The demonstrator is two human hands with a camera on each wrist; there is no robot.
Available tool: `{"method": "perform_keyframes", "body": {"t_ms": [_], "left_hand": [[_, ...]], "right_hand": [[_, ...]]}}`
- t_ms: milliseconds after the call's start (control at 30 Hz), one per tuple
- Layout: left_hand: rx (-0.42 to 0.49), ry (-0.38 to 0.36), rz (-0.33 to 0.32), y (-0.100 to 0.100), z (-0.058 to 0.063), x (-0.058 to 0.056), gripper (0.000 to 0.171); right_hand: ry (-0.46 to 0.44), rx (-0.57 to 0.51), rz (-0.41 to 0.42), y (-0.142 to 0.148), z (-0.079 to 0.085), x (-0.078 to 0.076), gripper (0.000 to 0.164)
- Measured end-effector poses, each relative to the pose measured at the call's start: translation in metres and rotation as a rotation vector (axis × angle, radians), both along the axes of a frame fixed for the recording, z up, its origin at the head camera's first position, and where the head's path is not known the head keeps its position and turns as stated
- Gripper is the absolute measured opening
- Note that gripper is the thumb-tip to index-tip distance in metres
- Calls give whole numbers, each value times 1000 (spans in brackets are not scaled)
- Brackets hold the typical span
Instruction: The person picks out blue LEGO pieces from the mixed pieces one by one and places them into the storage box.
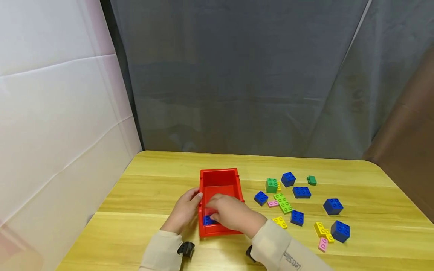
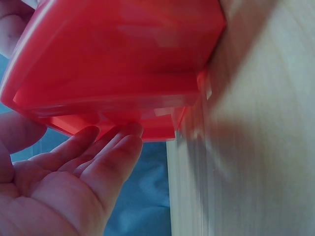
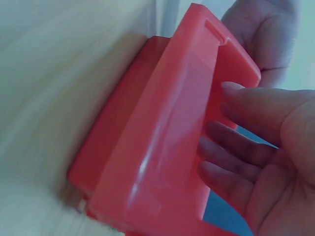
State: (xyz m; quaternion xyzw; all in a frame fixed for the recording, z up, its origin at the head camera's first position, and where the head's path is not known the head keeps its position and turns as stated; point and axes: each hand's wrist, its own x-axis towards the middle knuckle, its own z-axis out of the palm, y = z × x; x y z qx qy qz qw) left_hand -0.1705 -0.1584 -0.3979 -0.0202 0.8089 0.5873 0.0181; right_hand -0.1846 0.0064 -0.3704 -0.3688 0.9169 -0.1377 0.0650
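Note:
A red plastic bin (image 1: 221,177) stands on the wooden table in front of me, its open top facing up. My left hand (image 1: 184,210) holds the bin's left side, thumb at the rim and fingers along the outer wall, as the left wrist view also shows. Over the bin's right rim reaches my right hand (image 1: 234,212), its fingers inside. At the bin's near left corner lies a blue brick (image 1: 208,220), partly covered by the right thumb. In the right wrist view the right fingers (image 3: 231,179) are loosely bent, with nothing seen between them and the thumb.
To the right of the bin, several loose bricks lie scattered: blue (image 1: 301,192), green (image 1: 271,185), lime (image 1: 283,203), yellow (image 1: 280,222) and pink (image 1: 323,244). A grey curtain (image 1: 220,82) hangs behind the table (image 1: 162,169), a white one (image 1: 61,113) at the left.

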Motion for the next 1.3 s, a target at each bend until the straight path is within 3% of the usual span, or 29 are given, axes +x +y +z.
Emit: {"method": "perform_keyframes", "body": {"t_ms": [333, 667, 1300], "left_hand": [[-2, -4, 3, -1, -2, 0, 41], [-7, -15, 9, 0, -3, -1, 41], [4, -27, 8, 0, -1, -1, 42]], "right_hand": [[102, -92, 0, 18, 8, 10, 36], [131, -119, -80, 36, 15, 19, 56], [170, -166, -226, 85, 4, 24, 68]]}}
